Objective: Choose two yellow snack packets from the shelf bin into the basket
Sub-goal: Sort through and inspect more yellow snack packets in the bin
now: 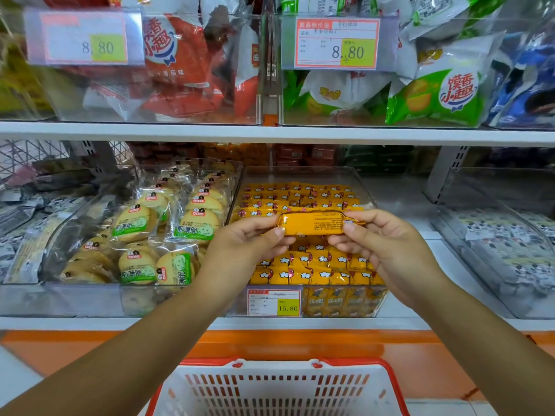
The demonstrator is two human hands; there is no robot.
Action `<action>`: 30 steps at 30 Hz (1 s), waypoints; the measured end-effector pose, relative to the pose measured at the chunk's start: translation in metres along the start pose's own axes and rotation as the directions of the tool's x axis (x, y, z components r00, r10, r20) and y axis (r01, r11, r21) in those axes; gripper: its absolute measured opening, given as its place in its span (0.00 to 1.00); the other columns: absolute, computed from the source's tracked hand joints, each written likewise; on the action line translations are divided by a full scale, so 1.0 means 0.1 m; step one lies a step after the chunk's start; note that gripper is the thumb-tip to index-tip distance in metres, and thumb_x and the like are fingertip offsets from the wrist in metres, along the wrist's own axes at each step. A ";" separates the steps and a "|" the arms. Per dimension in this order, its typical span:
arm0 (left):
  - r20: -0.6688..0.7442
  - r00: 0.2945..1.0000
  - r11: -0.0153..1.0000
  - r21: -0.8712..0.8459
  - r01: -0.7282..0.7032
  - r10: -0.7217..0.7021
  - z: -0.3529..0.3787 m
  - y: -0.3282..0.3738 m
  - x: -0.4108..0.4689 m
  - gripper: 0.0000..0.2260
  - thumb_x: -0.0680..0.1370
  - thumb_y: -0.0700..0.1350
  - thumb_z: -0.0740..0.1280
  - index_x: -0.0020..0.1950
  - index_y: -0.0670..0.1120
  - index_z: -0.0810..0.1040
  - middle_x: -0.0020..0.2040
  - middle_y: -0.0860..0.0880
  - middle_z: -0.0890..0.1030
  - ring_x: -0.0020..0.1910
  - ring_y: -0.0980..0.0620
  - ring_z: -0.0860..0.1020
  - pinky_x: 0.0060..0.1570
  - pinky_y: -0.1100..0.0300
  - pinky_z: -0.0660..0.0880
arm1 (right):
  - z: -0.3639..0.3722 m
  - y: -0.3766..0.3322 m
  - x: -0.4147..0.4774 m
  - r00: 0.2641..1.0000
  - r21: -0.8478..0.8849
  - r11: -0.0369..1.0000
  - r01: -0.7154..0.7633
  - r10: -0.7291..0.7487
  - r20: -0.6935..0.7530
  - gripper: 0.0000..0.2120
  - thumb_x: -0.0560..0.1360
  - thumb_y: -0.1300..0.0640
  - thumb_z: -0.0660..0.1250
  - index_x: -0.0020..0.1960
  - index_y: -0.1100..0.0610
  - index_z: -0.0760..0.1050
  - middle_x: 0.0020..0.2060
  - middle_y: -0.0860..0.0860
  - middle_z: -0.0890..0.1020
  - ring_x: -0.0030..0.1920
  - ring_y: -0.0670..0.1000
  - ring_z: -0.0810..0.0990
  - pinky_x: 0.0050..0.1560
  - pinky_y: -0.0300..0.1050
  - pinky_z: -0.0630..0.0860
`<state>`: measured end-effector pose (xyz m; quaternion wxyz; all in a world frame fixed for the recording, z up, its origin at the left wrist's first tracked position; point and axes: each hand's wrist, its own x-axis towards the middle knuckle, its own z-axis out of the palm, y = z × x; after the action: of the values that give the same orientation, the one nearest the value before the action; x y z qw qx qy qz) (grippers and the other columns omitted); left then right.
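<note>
Risk noted: I hold the oblong yellow foil snack packet [313, 224] only by its two crimped ends. My left hand [252, 241] pinches the left end between thumb and fingers, and my right hand [378, 244] pinches the right end.

The film looks slick. If either pinch loosens in transit, the packet would likely swing or drop into the clear plastic shelf bin [300, 169] directly beneath it, among identical packets. The white slotted plastic basket with a red rim [387, 367] sits well below and nearer me, so a release made too early could land the packet on the shelf edge. No packet shows in the visible part of the basket, so I judge neither pick complete.

Condition of packet: level, lengthwise between my hands, back face with small red print toward me. The wrapper is slightly creased and the seams look intact where visible.
</note>
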<state>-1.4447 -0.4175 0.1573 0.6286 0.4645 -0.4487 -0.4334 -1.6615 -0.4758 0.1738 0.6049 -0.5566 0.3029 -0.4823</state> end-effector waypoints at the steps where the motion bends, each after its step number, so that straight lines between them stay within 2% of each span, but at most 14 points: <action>1: 0.000 1.000 1.000 0.016 -0.004 0.004 0.00 0.00 0.00 0.09 0.77 0.37 0.69 0.57 0.46 0.81 0.49 0.45 0.87 0.49 0.47 0.86 0.45 0.63 0.81 | -0.01 0.00 0.00 1.000 -0.007 1.000 -0.003 0.003 0.003 0.18 0.67 0.56 0.72 0.55 0.59 0.78 0.46 0.62 0.85 0.46 0.58 0.87 0.45 0.41 0.82; 4: -0.005 1.000 0.995 0.093 -0.023 0.023 0.00 -0.02 0.03 0.07 0.79 0.40 0.68 0.57 0.45 0.80 0.46 0.44 0.86 0.46 0.47 0.86 0.43 0.63 0.81 | -0.02 0.01 0.00 0.999 -0.048 0.999 -0.018 0.020 0.047 0.20 0.66 0.55 0.73 0.56 0.58 0.76 0.47 0.60 0.85 0.47 0.58 0.86 0.45 0.42 0.82; 7: 0.007 0.999 0.968 0.245 -0.053 0.053 0.03 0.00 0.02 0.05 0.81 0.45 0.65 0.51 0.48 0.81 0.41 0.45 0.86 0.40 0.50 0.86 0.37 0.64 0.80 | -0.03 0.00 0.01 0.998 -0.077 0.997 -0.017 0.022 0.060 0.20 0.66 0.54 0.74 0.56 0.59 0.75 0.51 0.56 0.86 0.50 0.59 0.86 0.45 0.43 0.82; 10: 0.018 0.995 0.903 0.419 -0.098 0.100 0.06 0.01 0.02 0.07 0.82 0.49 0.64 0.47 0.52 0.80 0.35 0.49 0.84 0.31 0.55 0.83 0.31 0.65 0.77 | -0.01 0.01 0.03 0.998 -0.052 0.998 -0.034 0.036 0.050 0.19 0.69 0.53 0.72 0.55 0.61 0.74 0.50 0.57 0.86 0.49 0.58 0.86 0.43 0.42 0.83; 12: 0.028 0.986 0.818 0.556 -0.150 0.161 0.08 0.00 0.03 0.08 0.82 0.51 0.63 0.45 0.55 0.79 0.33 0.52 0.83 0.28 0.60 0.79 0.27 0.66 0.74 | -0.01 0.02 0.03 0.997 -0.045 0.997 -0.065 0.066 0.026 0.19 0.69 0.52 0.71 0.55 0.62 0.73 0.49 0.58 0.86 0.48 0.58 0.87 0.41 0.41 0.83; 14: 0.079 0.966 0.677 0.699 -0.229 0.245 0.09 -0.03 0.06 0.08 0.81 0.53 0.63 0.45 0.57 0.79 0.36 0.55 0.81 0.35 0.61 0.78 0.32 0.68 0.72 | -0.05 0.01 0.05 0.997 -0.088 0.994 -0.069 0.066 -0.030 0.17 0.70 0.52 0.71 0.54 0.60 0.74 0.47 0.58 0.87 0.47 0.58 0.87 0.43 0.42 0.83; 16: 0.153 0.954 0.535 0.800 -0.272 0.257 0.12 -0.04 0.14 0.10 0.81 0.53 0.63 0.59 0.55 0.80 0.50 0.59 0.79 0.48 0.62 0.76 0.45 0.74 0.69 | -0.12 -0.02 0.11 0.992 -0.222 0.975 -0.020 -0.009 -0.129 0.11 0.74 0.54 0.71 0.52 0.57 0.75 0.45 0.53 0.87 0.46 0.54 0.87 0.43 0.42 0.83; 17: 0.190 0.955 0.463 0.842 -0.278 0.228 0.13 -0.05 0.21 0.15 0.82 0.54 0.63 0.67 0.54 0.77 0.58 0.57 0.77 0.56 0.61 0.74 0.54 0.73 0.67 | -0.16 -0.05 0.16 0.982 -0.301 0.954 0.009 -0.065 -0.176 0.08 0.75 0.55 0.71 0.51 0.55 0.75 0.44 0.50 0.87 0.44 0.51 0.87 0.43 0.42 0.83; 19: 0.255 0.955 0.317 0.903 -0.290 0.148 0.15 -0.07 0.37 0.23 0.82 0.55 0.61 0.77 0.52 0.66 0.73 0.52 0.70 0.72 0.53 0.66 0.69 0.61 0.62 | -0.20 -0.10 0.31 0.967 -0.409 0.911 0.057 -0.153 -0.206 0.05 0.77 0.56 0.70 0.50 0.52 0.75 0.44 0.45 0.87 0.43 0.47 0.87 0.44 0.42 0.80; 21: 0.289 0.956 0.210 0.933 -0.294 0.054 0.19 -0.09 0.53 0.28 0.83 0.58 0.58 0.80 0.50 0.57 0.80 0.51 0.60 0.79 0.51 0.56 0.76 0.55 0.54 | -0.20 -0.13 0.49 0.966 -0.488 0.870 0.070 -0.181 -0.183 0.05 0.77 0.57 0.71 0.48 0.49 0.75 0.42 0.43 0.86 0.43 0.45 0.86 0.46 0.41 0.80; 24: 0.279 0.954 0.108 0.957 -0.268 -0.108 0.21 -0.17 0.73 0.29 0.83 0.61 0.51 0.82 0.51 0.51 0.82 0.51 0.50 0.81 0.51 0.46 0.77 0.51 0.43 | -0.12 -0.16 0.87 0.977 -0.694 0.719 0.034 -0.171 -0.129 0.04 0.77 0.53 0.71 0.49 0.46 0.76 0.40 0.44 0.84 0.41 0.44 0.84 0.41 0.36 0.79; 27: 0.288 0.947 0.089 0.957 -0.277 -0.140 0.18 -0.24 0.78 0.28 0.84 0.61 0.48 0.81 0.51 0.54 0.82 0.52 0.52 0.80 0.52 0.46 0.77 0.52 0.40 | 0.04 -0.18 1.31 0.996 -0.823 0.566 -0.036 -0.043 -0.073 0.12 0.75 0.53 0.73 0.58 0.50 0.77 0.49 0.51 0.83 0.46 0.53 0.84 0.48 0.51 0.82; 28: 0.291 0.948 0.102 0.955 -0.279 -0.131 0.17 -0.25 0.76 0.27 0.84 0.61 0.48 0.81 0.51 0.55 0.82 0.53 0.53 0.80 0.53 0.48 0.77 0.52 0.40 | 0.09 -0.16 1.43 0.999 -0.856 0.515 -0.049 0.012 -0.050 0.11 0.75 0.53 0.74 0.56 0.51 0.78 0.48 0.51 0.83 0.46 0.53 0.84 0.48 0.49 0.82; 30: 0.294 0.949 0.124 0.952 -0.280 -0.115 0.14 -0.28 0.72 0.27 0.83 0.62 0.47 0.81 0.52 0.56 0.81 0.54 0.55 0.80 0.54 0.48 0.77 0.53 0.40 | 0.19 -0.09 1.59 0.994 -0.902 0.431 -0.029 0.107 0.019 0.08 0.73 0.53 0.75 0.51 0.50 0.79 0.42 0.48 0.84 0.41 0.47 0.84 0.36 0.36 0.78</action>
<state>-1.4456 -0.4945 0.1437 0.1123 0.6655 -0.7357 -0.0567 -1.5909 -0.6142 0.2133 0.2456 -0.7975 0.5129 -0.2017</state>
